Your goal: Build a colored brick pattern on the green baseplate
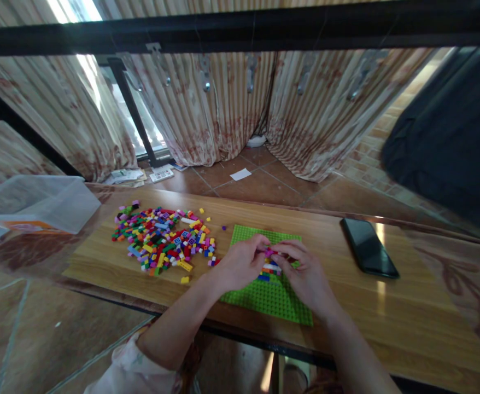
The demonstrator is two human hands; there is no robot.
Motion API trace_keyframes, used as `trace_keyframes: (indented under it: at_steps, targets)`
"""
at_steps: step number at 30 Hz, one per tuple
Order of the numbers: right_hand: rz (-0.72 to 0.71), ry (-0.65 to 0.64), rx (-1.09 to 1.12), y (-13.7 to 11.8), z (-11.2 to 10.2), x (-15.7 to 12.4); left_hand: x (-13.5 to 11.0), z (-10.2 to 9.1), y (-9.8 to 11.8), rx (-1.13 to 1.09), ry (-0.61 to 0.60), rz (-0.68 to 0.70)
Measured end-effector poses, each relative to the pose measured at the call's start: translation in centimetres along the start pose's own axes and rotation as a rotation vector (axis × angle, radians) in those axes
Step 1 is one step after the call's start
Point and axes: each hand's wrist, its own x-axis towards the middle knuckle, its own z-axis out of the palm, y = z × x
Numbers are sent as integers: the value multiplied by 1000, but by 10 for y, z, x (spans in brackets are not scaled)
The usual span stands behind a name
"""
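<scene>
A green studded baseplate (270,301) lies on the wooden table. On its middle stands a small build of toy bricks (269,268), with white, orange and blue pieces showing; my hands cover part of it. Just above the build, my left hand (246,261) and my right hand (305,273) meet, fingertips pinched around a pink brick (268,252). Both hands touch this piece from opposite sides. Its exact shape is too small and too covered to make out.
A wide pile of loose coloured bricks (162,241) spreads left of the baseplate. A translucent plastic bin (68,205) stands at the table's left end. To the right lies a black phone (369,249). Striped curtains (223,120) hang beyond the table (408,317).
</scene>
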Motion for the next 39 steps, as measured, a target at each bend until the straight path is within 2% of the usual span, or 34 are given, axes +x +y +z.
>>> trace_keyframes:
  at_steps: [6, 14, 21, 25, 34, 39]
  targets:
    - [-16, 5, -31, 1, 0, 1, 0, -2, 2, 93, -7, 29]
    - [-20, 10, -167, 7, 3, 2, 0, -4, -4, 221, 53, 32]
    - [-21, 26, -234, 2, 3, 1, 0, -1, -7, 310, 173, 42]
    - [44, 46, -187, 2, 5, 2, 2, 4, -9, 348, 218, 40]
    - [166, 56, -58, 4, 7, 3, 3, 8, -11, 378, 222, 8]
    - [291, 124, 9, 9, 7, 4, 3, 8, -10, 391, 219, 11]
